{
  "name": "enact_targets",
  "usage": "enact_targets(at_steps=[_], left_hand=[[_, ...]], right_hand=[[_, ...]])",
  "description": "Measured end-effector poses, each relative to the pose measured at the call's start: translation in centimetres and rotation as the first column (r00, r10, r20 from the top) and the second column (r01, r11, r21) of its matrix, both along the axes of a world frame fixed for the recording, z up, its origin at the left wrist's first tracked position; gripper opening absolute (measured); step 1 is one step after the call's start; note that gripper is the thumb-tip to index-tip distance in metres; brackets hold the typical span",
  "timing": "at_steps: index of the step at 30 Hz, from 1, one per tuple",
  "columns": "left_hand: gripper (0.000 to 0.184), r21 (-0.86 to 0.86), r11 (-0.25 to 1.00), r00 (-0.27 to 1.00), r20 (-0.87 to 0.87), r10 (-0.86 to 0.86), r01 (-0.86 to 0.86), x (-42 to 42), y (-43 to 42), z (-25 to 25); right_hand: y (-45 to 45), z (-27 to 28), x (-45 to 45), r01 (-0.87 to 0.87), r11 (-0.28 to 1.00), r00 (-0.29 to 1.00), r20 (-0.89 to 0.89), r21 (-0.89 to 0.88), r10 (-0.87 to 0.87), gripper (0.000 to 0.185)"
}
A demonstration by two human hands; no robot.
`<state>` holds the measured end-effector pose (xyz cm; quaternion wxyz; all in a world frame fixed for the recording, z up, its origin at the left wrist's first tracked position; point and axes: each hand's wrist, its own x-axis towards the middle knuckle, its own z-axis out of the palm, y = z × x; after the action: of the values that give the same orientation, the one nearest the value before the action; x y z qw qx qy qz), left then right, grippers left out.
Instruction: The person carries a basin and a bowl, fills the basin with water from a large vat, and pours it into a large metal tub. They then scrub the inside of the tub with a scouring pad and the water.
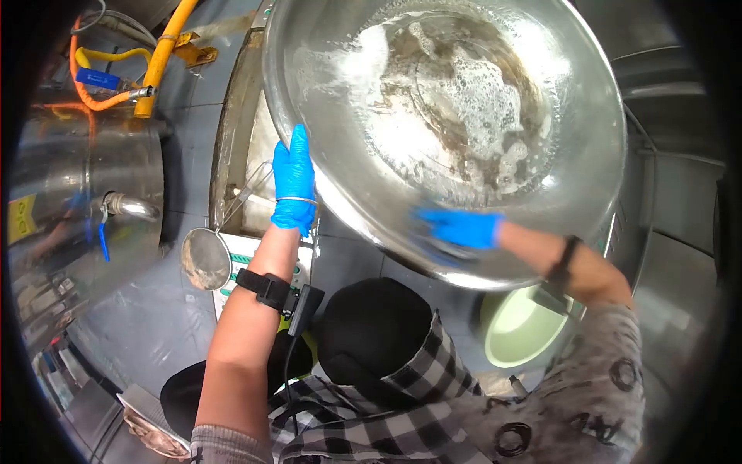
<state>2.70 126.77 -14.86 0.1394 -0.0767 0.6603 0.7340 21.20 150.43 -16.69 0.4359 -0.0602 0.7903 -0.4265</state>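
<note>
A large round metal basin tilts toward me, with white suds and brownish wet grime over its bottom. My left hand, in a blue glove, grips the basin's left rim, with one finger pointing up along the edge and the others partly hidden. Inside the basin, near its lower wall, is my right hand, also blue-gloved. Motion smears its fingers, and I cannot make out whether anything is under them.
Left of the basin, a round strainer hangs beside a metal-edged counter. A pale green tub sits below at the right. Farther left are a steel vessel with a tap, a yellow pipe and an orange hose.
</note>
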Motion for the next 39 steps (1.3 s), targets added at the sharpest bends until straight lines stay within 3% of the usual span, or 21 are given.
enact_targets(at_steps=[1, 2, 3, 6, 7, 9, 10, 11, 15, 17, 19, 20, 21, 22, 24, 25, 27, 32, 34, 36, 39], left_hand=[[0.04, 0.004, 1.0, 1.0, 0.001, 0.002, -0.002, 0.0, 0.0, 0.1], [0.04, -0.011, 1.0, 1.0, 0.018, 0.007, -0.006, -0.1, 0.0, 0.3], [0.04, -0.03, 1.0, 0.999, 0.033, 0.007, -0.006, 0.0, 0.1, 0.4], [0.04, -0.005, 0.999, 0.999, 0.025, 0.044, -0.044, -0.3, 0.6, -0.3], [0.04, -0.003, 0.999, 0.999, 0.029, 0.035, -0.035, -0.6, 0.6, -0.5], [0.041, -0.108, 0.992, 0.998, -0.009, 0.069, -0.07, -1.1, 0.6, -1.1], [0.041, -0.1, 0.994, 0.999, -0.006, 0.052, -0.052, -0.9, 0.6, -0.6], [0.043, -0.117, 0.993, 1.0, -0.013, 0.004, -0.005, -0.8, 0.5, 0.4], [0.046, -0.074, 0.99, 0.992, -0.048, -0.12, 0.117, -1.3, 0.0, 0.6], [0.047, -0.083, 0.989, 0.992, -0.023, -0.123, 0.121, -1.4, 0.2, 1.1], [0.048, -0.103, 0.988, 0.993, 0.004, -0.114, 0.114, -1.5, 0.3, 1.6], [0.048, -0.099, 0.988, 0.993, 0.008, -0.115, 0.115, -1.8, 0.4, 1.5], [0.048, -0.132, 0.987, 0.995, -0.018, -0.099, 0.096, -2.1, 0.4, 1.4], [0.048, -0.163, 0.983, 0.995, -0.043, -0.088, 0.08, -2.3, 0.5, 1.3], [0.048, -0.139, 0.984, 0.993, -0.013, -0.114, 0.111, -2.4, 0.9, 2.0], [0.049, -0.112, 0.986, 0.992, 0.009, -0.127, 0.127, -2.6, 1.0, 2.3], [0.049, -0.067, 0.983, 0.986, 0.025, -0.167, 0.168, -3.1, 0.9, 2.2], [0.049, 0.018, 0.962, 0.956, 0.101, -0.275, 0.274, -4.5, 0.4, 1.0], [0.048, -0.031, 0.983, 0.983, 0.03, -0.182, 0.183, -4.1, 0.6, 0.9], [0.047, -0.031, 0.978, 0.978, 0.003, -0.208, 0.208, -3.4, 0.5, 0.6], [0.048, 0.201, 0.952, 0.935, 0.226, -0.273, 0.229, -0.7, 1.8, 1.6]], right_hand=[[3.4, 2.7, 2.9, -0.174, 0.918, 0.98, 0.149, 0.355, 0.129, 0.057], [6.5, 6.2, 4.5, -0.139, 0.833, 0.954, 0.298, 0.535, -0.032, 0.057], [8.6, 8.2, 4.4, -0.113, 0.812, 0.849, 0.48, 0.573, -0.221, 0.045], [10.6, 6.2, 5.9, 0.03, 0.809, 0.843, 0.42, 0.587, -0.336, 0.046], [6.6, 5.9, 3.6, -0.038, 0.848, 0.87, 0.435, 0.529, -0.232, 0.048], [1.0, -1.2, 0.3, 0.08, 0.995, 0.997, -0.011, 0.063, -0.079, 0.055], [-2.9, 0.5, -4.4, 0.161, 0.983, 0.985, 0.075, -0.087, -0.155, 0.061], [-6.2, -0.5, -7.6, 0.376, 0.895, 0.926, 0.056, -0.241, -0.373, 0.06], [-8.8, 3.1, -11.0, 0.343, 0.877, 0.912, -0.105, -0.337, -0.397, 0.064], [-6.1, 5.5, -4.4, 0.221, 0.959, 0.975, 0.036, -0.179, -0.218, 0.07], [-0.3, 8.0, 2.3, -0.024, 1.0, 0.989, 0.147, 0.014, 0.021, 0.062], [4.6, 7.5, 7.2, -0.153, 0.985, 0.985, -0.069, 0.076, 0.158, 0.063], [5.8, 12.1, 7.9, -0.019, 0.933, 0.947, 0.307, 0.358, -0.099, 0.061], [9.6, 11.7, 11.2, 0.05, 0.958, 0.998, 0.03, 0.281, -0.061, 0.061], [11.5, 13.9, 13.4, 0.004, 0.764, 0.983, -0.143, 0.646, 0.116, 0.046], [10.9, 13.5, 14.1, 0.01, 0.758, 0.984, -0.143, 0.653, 0.11, 0.046], [8.9, 11.5, 15.2, 0.086, 0.649, 0.909, -0.327, 0.756, 0.261, 0.037], [5.7, 9.9, 14.5, 0.17, 0.674, 0.877, -0.422, 0.719, 0.229, 0.031], [3.9, 9.3, 12.6, 0.226, 0.721, 0.853, -0.49, 0.655, 0.177, 0.032], [1.4, 9.5, 9.1, 0.267, 0.762, 0.818, -0.557, 0.59, 0.144, 0.036], [-2.8, 8.4, 2.0, 0.409, 0.774, 0.718, -0.694, 0.484, 0.055, 0.045]])
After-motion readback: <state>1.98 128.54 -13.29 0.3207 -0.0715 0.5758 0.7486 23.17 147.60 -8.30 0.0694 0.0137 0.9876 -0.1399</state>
